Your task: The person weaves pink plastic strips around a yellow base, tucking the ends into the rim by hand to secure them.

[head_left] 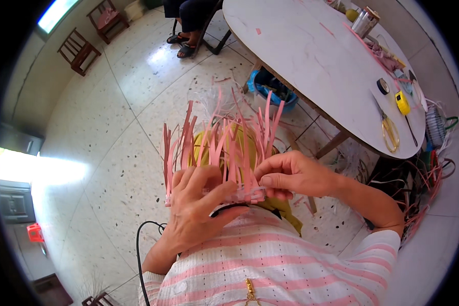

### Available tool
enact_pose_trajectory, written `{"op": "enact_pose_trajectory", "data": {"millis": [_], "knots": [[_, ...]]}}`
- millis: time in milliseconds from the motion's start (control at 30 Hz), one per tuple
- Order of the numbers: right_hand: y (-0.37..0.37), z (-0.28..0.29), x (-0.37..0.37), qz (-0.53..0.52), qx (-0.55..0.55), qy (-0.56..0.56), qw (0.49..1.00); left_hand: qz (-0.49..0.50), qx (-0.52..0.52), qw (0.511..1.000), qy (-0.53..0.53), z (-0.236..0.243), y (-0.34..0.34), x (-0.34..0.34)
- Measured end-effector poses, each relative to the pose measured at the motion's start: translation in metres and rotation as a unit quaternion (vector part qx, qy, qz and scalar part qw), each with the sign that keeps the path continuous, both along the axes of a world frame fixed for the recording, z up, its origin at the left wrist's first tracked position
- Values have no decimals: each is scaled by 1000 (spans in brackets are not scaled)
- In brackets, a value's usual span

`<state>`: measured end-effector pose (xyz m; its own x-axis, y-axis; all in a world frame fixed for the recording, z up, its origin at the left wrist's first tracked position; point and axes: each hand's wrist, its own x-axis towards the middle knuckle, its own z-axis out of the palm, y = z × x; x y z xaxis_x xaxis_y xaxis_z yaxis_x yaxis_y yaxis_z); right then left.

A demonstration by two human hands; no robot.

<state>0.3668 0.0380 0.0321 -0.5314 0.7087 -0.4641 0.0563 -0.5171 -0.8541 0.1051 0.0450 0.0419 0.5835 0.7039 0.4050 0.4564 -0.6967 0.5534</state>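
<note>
A band woven from pink and pale strips (pixel 247 195) lies across my lap, close to my body. Many loose pink strips (pixel 219 145) stand up from its far side, some of a darker shade. My left hand (pixel 196 199) bends over the band's left and middle part, its fingers closed around the woven edge. At the right end, my right hand (pixel 296 176) pinches with thumb and forefinger close to the weave. A strip seems to be between those fingertips, though they partly hide it. Yellow-green cloth (pixel 201 148) shows behind the upright strips.
A white oval table (pixel 311 56) stands ahead right, bearing gold-handled scissors (pixel 389 133), a yellow tape measure (pixel 402 102) and a roll of black tape (pixel 383 86). Under its edge is a blue bin (pixel 285 104). Loose strips (pixel 428 194) pile at right. A person's feet (pixel 186 48) are beyond.
</note>
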Motion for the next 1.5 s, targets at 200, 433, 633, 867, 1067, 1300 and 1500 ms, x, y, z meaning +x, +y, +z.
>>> {"op": "enact_pose_trajectory", "data": {"millis": [200, 433, 633, 867, 1067, 1300, 1500], "knots": [[-7, -6, -2, -57, -81, 95, 991, 3, 20, 999, 48, 4, 3, 10], [4, -10, 10, 32, 58, 52, 996, -44, -8, 999, 24, -2, 6, 12], [36, 9, 20, 268, 192, -98, 939, -65, -10, 997, 32, -2, 5, 14], [37, 38, 7, 308, 421, -228, 822, -50, -1, 998, 31, -2, 5, 15], [30, 41, 1, 288, 450, -341, 773, -56, -1, 998, 26, -2, 10, 15], [39, 11, 34, 217, 52, -163, 961, -59, 3, 998, 17, -5, 15, 8], [18, -42, 73, 176, -225, 28, 958, -68, -8, 997, 19, -7, 20, 8]]}}
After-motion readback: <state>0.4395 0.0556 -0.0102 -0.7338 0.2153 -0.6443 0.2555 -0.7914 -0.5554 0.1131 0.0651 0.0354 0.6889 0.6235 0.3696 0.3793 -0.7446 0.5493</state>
